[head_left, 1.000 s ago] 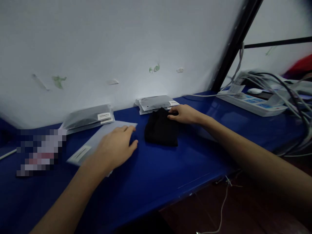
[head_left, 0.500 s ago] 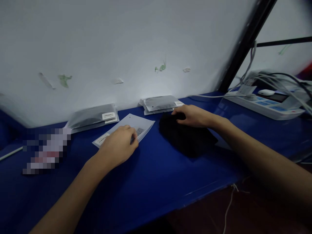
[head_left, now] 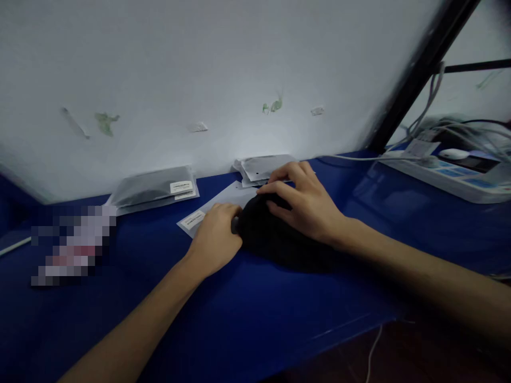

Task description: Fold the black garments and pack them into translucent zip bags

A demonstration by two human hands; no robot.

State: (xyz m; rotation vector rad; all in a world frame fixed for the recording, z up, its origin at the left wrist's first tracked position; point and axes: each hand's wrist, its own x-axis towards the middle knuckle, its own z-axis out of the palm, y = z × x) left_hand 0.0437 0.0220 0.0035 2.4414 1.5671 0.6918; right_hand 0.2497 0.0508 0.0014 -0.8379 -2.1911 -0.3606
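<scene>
My left hand [head_left: 219,232] is closed at the near edge of a frosted plastic bag [head_left: 209,203] with a white label, which lies flat on the blue table. Its fingertips are partly hidden. Black folded cloth [head_left: 275,242] bunches up against those fingers and covers the bag's right part. From above, my right hand [head_left: 305,199] grips the cloth's upper edge with bent fingers, the thumb side turned toward the left hand. Whether any cloth lies inside the bag cannot be made out.
Filled frosted bags [head_left: 154,187] lie by the wall at left, and more packed bags [head_left: 263,166] behind my right hand. A blurred-out item [head_left: 75,247] is at far left. A white device [head_left: 451,175] with cables stands right, near a black frame post [head_left: 425,80].
My right hand has brought the black cloth leftward, up to my left hand and over the bag. My left hand and the labelled bag have shifted a little to the right.
</scene>
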